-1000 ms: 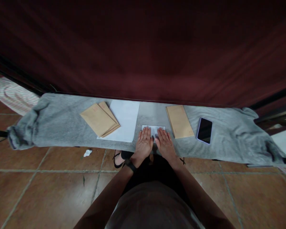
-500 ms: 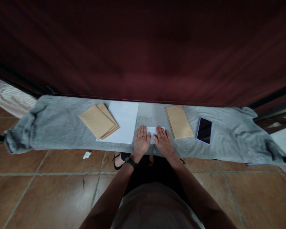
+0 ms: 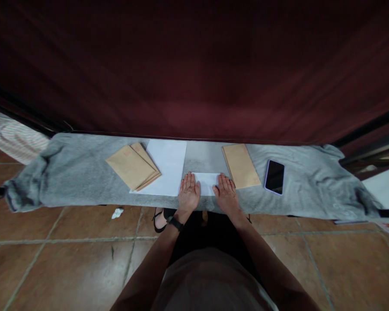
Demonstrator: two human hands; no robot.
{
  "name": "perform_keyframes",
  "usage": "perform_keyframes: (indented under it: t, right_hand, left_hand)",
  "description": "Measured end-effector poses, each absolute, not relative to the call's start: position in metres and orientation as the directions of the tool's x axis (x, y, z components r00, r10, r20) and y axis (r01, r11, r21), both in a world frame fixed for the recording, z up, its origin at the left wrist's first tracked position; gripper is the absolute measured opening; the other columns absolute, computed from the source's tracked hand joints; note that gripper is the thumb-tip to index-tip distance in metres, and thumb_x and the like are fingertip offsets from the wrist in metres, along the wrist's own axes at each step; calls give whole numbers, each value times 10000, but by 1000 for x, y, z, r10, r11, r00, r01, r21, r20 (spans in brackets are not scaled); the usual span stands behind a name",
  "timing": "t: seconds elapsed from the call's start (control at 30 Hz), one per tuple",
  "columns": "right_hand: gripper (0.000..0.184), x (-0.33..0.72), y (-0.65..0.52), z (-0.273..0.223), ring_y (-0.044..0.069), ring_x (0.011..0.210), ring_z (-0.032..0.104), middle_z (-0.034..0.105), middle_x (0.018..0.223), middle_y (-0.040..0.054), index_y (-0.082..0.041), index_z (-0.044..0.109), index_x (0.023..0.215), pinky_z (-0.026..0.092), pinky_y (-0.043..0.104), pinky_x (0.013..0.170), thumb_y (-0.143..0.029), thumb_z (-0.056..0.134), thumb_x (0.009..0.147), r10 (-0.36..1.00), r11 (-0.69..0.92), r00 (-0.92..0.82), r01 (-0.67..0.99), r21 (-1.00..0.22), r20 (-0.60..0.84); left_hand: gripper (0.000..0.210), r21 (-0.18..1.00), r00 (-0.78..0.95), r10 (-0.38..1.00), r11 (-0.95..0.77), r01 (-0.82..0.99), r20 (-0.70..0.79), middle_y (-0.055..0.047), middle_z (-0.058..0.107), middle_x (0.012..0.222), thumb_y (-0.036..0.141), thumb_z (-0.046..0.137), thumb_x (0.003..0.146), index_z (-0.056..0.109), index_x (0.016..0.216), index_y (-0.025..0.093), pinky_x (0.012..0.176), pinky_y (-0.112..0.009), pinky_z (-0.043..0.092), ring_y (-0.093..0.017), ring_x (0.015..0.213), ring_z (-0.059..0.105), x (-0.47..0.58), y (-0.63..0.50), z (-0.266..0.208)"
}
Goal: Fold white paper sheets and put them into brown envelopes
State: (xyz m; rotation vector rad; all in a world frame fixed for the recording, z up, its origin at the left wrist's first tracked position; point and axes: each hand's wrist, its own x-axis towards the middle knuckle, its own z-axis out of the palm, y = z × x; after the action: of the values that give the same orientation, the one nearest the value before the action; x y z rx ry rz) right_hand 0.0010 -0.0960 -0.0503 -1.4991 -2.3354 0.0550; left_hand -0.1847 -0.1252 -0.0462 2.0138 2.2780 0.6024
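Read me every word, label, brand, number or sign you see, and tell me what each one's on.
No text is legible.
Left stack of brown envelopes: faint red marks, too small to read.
Right stack of brown envelopes: faint reddish marks, also too small.
Phone: dark screen, no text visible.
Small white paper between the hands and large white sheet: no visible writing.
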Motion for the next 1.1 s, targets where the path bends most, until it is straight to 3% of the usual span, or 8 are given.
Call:
perform_keyframes:
  t: [0.2,0.33,0.43,0.63,0.87,1.1]
  right_hand:
    - [575,-3,-105,-40,285,1473,353,383,1584,184,-71,311,1559,318,498,1182,-350,342,1058,870,473,-408,848,-240,276]
    - [541,-10,-117,-36,257,1486,336,367,1602,126,-133,345,1557,284,494,1209,-332,343,1054,827,559,-506,790,-254,246]
    - [515,-12,-124,-37,252,1482,344,383,1597,107,-152,391,1537,265,494,1215,-327,340,1056,825,563,-517,786,-256,227]
    - [557,-7,-127,-43,268,1472,363,393,1581,152,-116,350,1552,272,508,1204,-371,351,1057,844,528,-474,814,-240,250]
    - [609,6,-130,-49,294,1467,365,381,1583,169,-92,272,1578,290,513,1192,-409,331,1062,853,494,-426,846,-201,300]
    - [613,14,-131,-50,306,1459,374,383,1579,184,-69,297,1566,298,505,1190,-414,344,1061,856,481,-415,858,-182,308]
  left_hand:
    - [549,337,-150,962,68,939,226,-188,414,1559,303,237,1053,356,1533,66,1189,-521,360,-280,1494,312,-181,-126,-41]
    - [545,338,-43,970,-41,940,238,-127,382,1591,253,235,1047,277,1573,116,1222,-488,320,-229,1516,257,-172,-138,-37]
    - [548,302,8,979,-70,951,202,-137,372,1592,280,262,1050,296,1563,91,1232,-480,300,-232,1522,237,-165,-149,-36]
    - [580,257,-27,982,-23,966,189,-190,327,1598,346,324,1049,313,1546,47,1223,-499,302,-275,1515,250,-163,-158,-36]
    - [629,235,-48,966,-14,972,253,-197,344,1592,359,357,1045,204,1586,75,1203,-521,330,-295,1510,259,-165,-164,-37]
    - [615,217,-12,970,-43,975,244,-179,270,1631,373,409,1039,248,1586,143,1191,-546,334,-322,1519,225,-168,-167,-36]
